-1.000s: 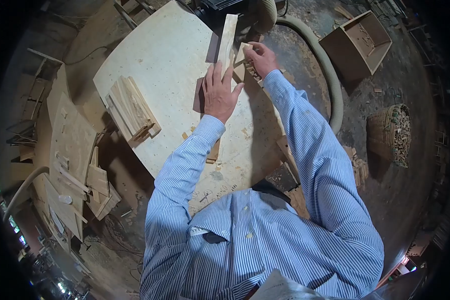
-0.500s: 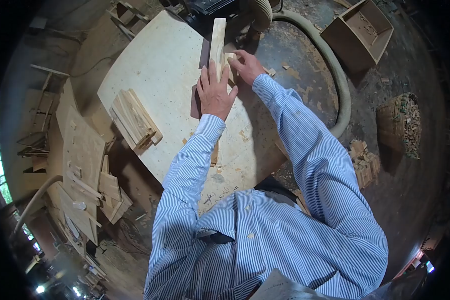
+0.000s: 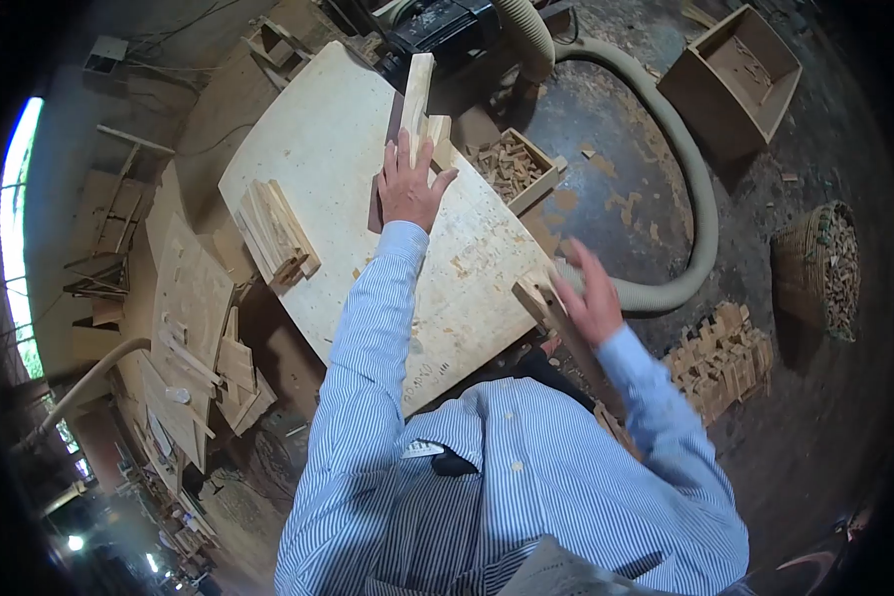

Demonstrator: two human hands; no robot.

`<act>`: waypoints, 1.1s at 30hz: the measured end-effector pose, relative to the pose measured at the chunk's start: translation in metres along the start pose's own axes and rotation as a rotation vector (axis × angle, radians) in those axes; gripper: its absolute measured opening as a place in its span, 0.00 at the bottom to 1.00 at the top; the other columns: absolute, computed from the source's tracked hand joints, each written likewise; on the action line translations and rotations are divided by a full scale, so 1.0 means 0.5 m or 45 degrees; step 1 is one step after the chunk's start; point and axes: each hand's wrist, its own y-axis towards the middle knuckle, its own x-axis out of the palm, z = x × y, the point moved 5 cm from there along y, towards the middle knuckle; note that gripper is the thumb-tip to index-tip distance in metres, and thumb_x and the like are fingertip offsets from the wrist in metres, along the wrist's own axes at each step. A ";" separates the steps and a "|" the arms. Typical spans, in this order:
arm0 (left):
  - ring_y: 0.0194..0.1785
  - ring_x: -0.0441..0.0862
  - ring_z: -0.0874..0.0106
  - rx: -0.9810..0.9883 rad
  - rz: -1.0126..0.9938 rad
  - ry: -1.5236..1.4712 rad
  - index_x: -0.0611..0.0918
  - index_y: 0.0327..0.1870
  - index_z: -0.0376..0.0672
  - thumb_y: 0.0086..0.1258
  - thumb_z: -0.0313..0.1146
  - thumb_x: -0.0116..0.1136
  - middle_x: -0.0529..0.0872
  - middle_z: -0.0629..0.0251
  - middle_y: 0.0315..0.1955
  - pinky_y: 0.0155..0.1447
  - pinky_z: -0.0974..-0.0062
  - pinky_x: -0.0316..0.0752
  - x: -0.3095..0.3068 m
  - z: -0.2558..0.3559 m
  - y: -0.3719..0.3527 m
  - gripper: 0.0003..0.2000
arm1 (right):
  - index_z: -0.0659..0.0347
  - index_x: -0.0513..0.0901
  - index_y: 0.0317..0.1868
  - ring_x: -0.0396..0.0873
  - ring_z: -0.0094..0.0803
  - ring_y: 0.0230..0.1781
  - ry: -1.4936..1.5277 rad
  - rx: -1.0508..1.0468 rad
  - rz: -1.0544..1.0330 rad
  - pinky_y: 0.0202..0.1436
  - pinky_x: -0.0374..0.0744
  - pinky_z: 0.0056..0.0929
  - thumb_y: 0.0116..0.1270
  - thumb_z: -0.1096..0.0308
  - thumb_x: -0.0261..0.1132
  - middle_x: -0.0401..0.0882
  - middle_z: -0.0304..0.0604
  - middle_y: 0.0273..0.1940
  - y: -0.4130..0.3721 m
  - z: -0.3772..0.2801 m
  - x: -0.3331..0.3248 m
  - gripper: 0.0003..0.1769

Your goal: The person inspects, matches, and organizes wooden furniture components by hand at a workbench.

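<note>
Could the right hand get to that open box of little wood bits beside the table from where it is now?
Probably yes. The right hand hangs open by the edge of the table, and the box is open-topped, with nothing standing between them.

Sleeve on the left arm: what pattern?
Thin blue-and-white stripes on the sleeve, clearest in the head view.

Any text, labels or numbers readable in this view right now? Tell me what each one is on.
No text here can be read.
Pencil marks on the table top, near the person's edge: too small and faint to read.
White tag at the neck of the shirt: blurred, unreadable.
</note>
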 end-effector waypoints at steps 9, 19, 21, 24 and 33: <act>0.82 0.59 0.48 -0.056 0.051 0.092 0.74 0.77 0.56 0.76 0.61 0.59 0.58 0.56 0.83 0.76 0.44 0.67 0.004 0.036 -0.027 0.33 | 0.60 0.68 0.75 0.83 0.60 0.56 -0.221 0.122 -0.171 0.58 0.82 0.51 0.80 0.53 0.61 0.81 0.60 0.61 -0.321 0.129 -0.003 0.31; 0.80 0.61 0.45 -0.041 0.124 0.089 0.74 0.75 0.53 0.77 0.57 0.59 0.58 0.53 0.81 0.73 0.47 0.75 0.032 0.019 -0.038 0.31 | 0.60 0.71 0.73 0.85 0.60 0.54 -0.344 0.210 -0.185 0.58 0.84 0.52 0.81 0.50 0.59 0.83 0.62 0.59 -0.311 0.133 0.034 0.30; 0.80 0.60 0.45 -0.033 0.140 0.091 0.74 0.75 0.53 0.77 0.58 0.59 0.58 0.53 0.81 0.73 0.47 0.76 0.037 0.014 -0.040 0.31 | 0.59 0.71 0.73 0.86 0.61 0.53 -0.348 0.187 -0.172 0.57 0.84 0.53 0.81 0.51 0.59 0.85 0.62 0.57 -0.309 0.135 0.042 0.29; 0.81 0.59 0.44 -0.030 0.153 0.089 0.73 0.75 0.53 0.77 0.58 0.59 0.58 0.52 0.81 0.73 0.46 0.76 0.055 0.013 -0.043 0.31 | 0.58 0.72 0.71 0.86 0.62 0.52 -0.376 0.165 -0.130 0.55 0.83 0.54 0.81 0.52 0.59 0.85 0.62 0.56 -0.312 0.166 0.052 0.27; 0.82 0.58 0.43 -0.046 0.186 0.059 0.75 0.75 0.51 0.76 0.58 0.60 0.57 0.51 0.82 0.77 0.45 0.71 0.070 -0.007 -0.059 0.32 | 0.56 0.74 0.68 0.86 0.62 0.49 -0.392 0.071 -0.072 0.52 0.83 0.56 0.81 0.49 0.58 0.86 0.63 0.50 -0.305 0.204 0.085 0.26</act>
